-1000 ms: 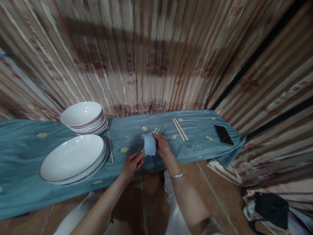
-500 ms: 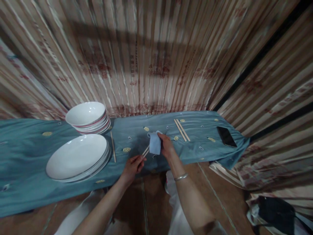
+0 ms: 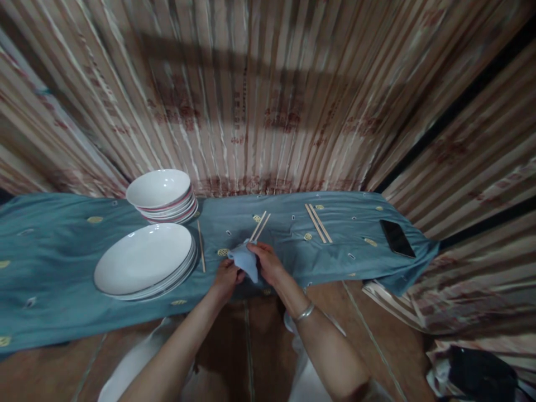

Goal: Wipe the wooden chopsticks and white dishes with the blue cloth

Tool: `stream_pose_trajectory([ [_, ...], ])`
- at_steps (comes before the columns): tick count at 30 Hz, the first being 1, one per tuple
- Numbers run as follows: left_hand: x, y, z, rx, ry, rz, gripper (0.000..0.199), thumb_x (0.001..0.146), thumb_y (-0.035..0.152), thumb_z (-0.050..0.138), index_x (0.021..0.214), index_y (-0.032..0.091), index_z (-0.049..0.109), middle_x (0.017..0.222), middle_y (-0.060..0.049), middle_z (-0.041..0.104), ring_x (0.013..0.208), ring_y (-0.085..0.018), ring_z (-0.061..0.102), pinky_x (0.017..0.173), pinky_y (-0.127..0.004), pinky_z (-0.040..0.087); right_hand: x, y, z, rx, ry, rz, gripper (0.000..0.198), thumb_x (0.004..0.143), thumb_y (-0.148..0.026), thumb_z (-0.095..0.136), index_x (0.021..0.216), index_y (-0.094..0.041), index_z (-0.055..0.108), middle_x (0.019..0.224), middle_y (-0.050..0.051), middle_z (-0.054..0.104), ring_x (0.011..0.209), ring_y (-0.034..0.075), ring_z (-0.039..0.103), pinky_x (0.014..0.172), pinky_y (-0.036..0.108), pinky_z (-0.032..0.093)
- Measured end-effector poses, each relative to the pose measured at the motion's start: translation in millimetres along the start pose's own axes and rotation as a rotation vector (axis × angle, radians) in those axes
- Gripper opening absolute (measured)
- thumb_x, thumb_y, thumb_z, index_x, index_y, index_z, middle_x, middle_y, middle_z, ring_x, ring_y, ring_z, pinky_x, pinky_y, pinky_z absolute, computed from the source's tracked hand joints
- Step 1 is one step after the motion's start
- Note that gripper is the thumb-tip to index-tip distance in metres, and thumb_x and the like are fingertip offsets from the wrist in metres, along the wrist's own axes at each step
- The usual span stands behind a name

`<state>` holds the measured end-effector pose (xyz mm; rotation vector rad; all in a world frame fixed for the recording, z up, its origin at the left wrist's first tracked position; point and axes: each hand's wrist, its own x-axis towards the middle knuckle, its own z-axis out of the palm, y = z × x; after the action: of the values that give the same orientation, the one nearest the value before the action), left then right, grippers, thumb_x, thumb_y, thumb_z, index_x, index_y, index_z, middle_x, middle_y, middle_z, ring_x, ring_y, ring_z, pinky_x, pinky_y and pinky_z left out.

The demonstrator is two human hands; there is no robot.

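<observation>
A pair of chopsticks points up and away from me, their far ends bare. A light blue cloth is wrapped around their near part. My right hand pinches the cloth about the chopsticks. Closed at the lower end is my left hand, its fingers partly hidden by the cloth; the chopsticks' near ends are covered there. To the right, another pair of chopsticks lies on the teal tablecloth. A single chopstick rests left of my hands, beside the plates.
A stack of white oval plates stands at the left, with a stack of white bowls behind it. A black phone lies near the table's right end. Striped curtains hang behind the table. A dark bag is low at the right.
The cloth has slid from the chopsticks' far end down toward my left hand, baring the far ends. My right hand has come closer to my left. The view has shifted slightly.
</observation>
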<state>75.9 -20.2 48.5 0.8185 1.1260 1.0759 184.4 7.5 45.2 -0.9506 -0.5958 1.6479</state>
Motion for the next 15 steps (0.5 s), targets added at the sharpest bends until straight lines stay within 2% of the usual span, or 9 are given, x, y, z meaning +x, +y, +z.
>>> stream_pose_trajectory([
  [6, -3, -1, 0, -0.029, -0.014, 0.021, 0.038, 0.055, 0.042, 0.068, 0.046, 0.019, 0.039, 0.036, 0.009, 0.030, 0.035, -0.003, 0.023, 0.040, -0.020, 0.014, 1, 0, 0, -0.023, 0.024, -0.041, 0.019, 0.053, -0.030, 0.075, 0.065, -0.016, 0.070, 0.053, -0.004, 0.063, 0.052, 0.010, 0.053, 0.054, 0.021, 0.039],
  [12, -4, -1, -1, -0.001, -0.025, -0.019, 0.032, 0.053, 0.043, 0.072, 0.061, 0.015, 0.057, 0.050, 0.004, 0.052, 0.036, -0.002, 0.029, 0.039, -0.019, 0.014, 2, -10, -7, 0.018, 0.035, -0.075, 0.017, 0.054, -0.029, 0.076, 0.062, -0.017, 0.068, 0.054, -0.004, 0.064, 0.051, 0.010, 0.051, 0.053, 0.022, 0.038],
  [15, -4, -1, -2, 0.021, -0.042, -0.024, 0.034, 0.055, 0.045, 0.072, 0.056, 0.015, 0.056, 0.047, 0.004, 0.049, 0.036, -0.003, 0.029, 0.038, -0.019, 0.014, 5, -15, -13, 0.031, 0.039, -0.090, 0.017, 0.054, -0.029, 0.077, 0.062, -0.017, 0.068, 0.053, -0.004, 0.062, 0.050, 0.009, 0.050, 0.052, 0.022, 0.037],
])
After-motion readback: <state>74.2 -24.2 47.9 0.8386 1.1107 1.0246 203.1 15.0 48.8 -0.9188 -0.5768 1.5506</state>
